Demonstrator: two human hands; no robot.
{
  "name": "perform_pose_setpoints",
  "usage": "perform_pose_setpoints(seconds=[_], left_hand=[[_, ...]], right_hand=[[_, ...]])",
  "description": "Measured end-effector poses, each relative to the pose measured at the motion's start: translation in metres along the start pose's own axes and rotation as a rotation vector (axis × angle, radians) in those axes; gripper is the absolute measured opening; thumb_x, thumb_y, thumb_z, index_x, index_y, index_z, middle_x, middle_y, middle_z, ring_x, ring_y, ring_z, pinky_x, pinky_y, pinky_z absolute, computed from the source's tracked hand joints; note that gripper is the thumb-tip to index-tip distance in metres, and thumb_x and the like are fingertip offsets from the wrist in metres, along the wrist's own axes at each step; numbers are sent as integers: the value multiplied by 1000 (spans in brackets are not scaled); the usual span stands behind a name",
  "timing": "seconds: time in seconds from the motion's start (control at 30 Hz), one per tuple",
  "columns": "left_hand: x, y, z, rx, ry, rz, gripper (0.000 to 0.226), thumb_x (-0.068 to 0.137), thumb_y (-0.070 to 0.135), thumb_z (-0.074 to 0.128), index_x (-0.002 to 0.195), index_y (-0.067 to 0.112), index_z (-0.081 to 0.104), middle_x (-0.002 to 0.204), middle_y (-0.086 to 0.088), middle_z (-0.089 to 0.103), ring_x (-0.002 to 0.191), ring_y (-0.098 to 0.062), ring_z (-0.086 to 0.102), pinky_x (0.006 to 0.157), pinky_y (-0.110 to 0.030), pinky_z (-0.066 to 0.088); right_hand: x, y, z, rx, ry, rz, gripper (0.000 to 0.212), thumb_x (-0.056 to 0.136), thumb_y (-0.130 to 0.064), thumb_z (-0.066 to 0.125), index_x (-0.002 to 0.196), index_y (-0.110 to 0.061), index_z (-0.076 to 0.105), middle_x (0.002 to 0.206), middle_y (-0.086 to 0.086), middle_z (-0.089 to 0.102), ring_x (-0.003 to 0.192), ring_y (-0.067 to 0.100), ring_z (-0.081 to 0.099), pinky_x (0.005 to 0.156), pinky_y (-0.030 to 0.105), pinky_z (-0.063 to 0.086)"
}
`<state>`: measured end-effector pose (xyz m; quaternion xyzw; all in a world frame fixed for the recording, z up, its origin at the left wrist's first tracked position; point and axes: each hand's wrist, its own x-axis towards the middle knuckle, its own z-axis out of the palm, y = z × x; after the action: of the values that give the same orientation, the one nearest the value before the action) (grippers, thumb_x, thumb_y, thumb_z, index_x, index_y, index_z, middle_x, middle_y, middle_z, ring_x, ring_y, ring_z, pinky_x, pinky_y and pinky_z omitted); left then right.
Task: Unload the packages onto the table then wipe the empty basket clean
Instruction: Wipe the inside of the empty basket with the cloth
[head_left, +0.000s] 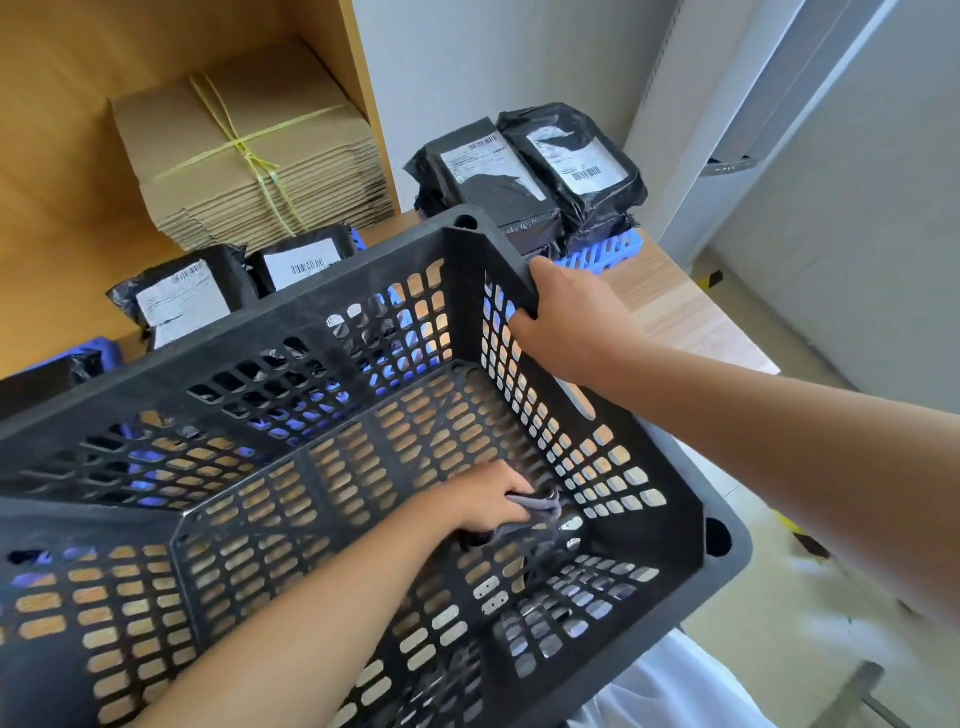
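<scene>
Left hand (480, 501) inside black slotted basket (332, 317), grip curled tight round grey cloth (537, 512) pressed to the floor near the right wall. Right hand (563, 322) clamped over the right rim near the far corner. Basket on wooden desk (675, 306), emptied; black labelled packages (524, 171) lying behind it, some atop blue crate (602, 252).

We see both bare forearms reaching forward. The left hand (480, 501) is low and palm-down, its fingers curled around a bunched grey cloth (535, 512). The right hand (569, 325) is higher, fingers hooked over the basket rim (511, 244), arm extended.
</scene>
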<state>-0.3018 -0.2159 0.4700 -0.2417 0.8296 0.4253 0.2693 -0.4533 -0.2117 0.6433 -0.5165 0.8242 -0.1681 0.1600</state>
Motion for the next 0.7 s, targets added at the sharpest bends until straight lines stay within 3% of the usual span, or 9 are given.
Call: perform_pose_setpoints(seconds=[0.07, 0.17, 0.27, 0.37, 0.47, 0.57, 0.7], left_hand=[[-3, -2, -16, -54, 67, -34, 13, 92, 18, 56, 92, 17, 69, 89, -15, 69, 66, -19, 53, 61, -28, 39], [-4, -10, -46, 74, 536, -152, 20, 95, 17, 54, 110, 19, 67, 96, -5, 69, 69, -14, 56, 52, -22, 37], [9, -27, -66, 195, 816, -178, 21, 96, 4, 47, 106, 8, 65, 102, -7, 66, 91, -26, 62, 66, -29, 42], [32, -41, -68, 236, 808, -232, 24, 95, 0, 45, 111, 4, 63, 110, -12, 66, 107, -30, 57, 78, -39, 46], [46, -45, -56, 206, 825, -266, 26, 93, 3, 51, 114, 1, 64, 114, -15, 67, 116, -32, 54, 90, -40, 46], [48, -50, -54, 206, 852, -249, 29, 94, 9, 55, 122, 4, 64, 119, -13, 67, 121, -30, 52, 95, -38, 44], [42, -49, -50, 138, 826, -220, 28, 93, 5, 55, 120, 4, 64, 118, -13, 66, 119, -29, 53, 94, -38, 43]], right_hand=[[0, 1, 0, 6, 3, 1, 17, 92, -25, 50, 95, -9, 47, 84, 7, 55, 78, 30, 53, 65, 34, 40], [-1, 2, 1, 13, 7, -3, 16, 92, -24, 50, 93, -9, 46, 79, 6, 54, 74, 29, 51, 62, 33, 37], [-2, 3, 1, 29, 4, -9, 14, 93, -23, 50, 90, -11, 45, 72, 1, 49, 67, 24, 49, 55, 32, 32], [0, 5, 1, 18, 11, -9, 14, 93, -24, 50, 88, -13, 43, 70, -2, 47, 63, 20, 44, 49, 31, 28], [1, 6, 4, 17, 34, -12, 13, 92, -24, 50, 88, -13, 44, 75, 3, 52, 67, 25, 48, 54, 32, 30], [2, 6, 5, 18, 36, -12, 13, 92, -25, 50, 93, -12, 47, 81, 6, 57, 72, 28, 54, 59, 33, 36], [2, 7, 6, -11, 47, -5, 14, 92, -26, 49, 93, -13, 45, 76, 4, 53, 70, 29, 52, 53, 32, 31]])
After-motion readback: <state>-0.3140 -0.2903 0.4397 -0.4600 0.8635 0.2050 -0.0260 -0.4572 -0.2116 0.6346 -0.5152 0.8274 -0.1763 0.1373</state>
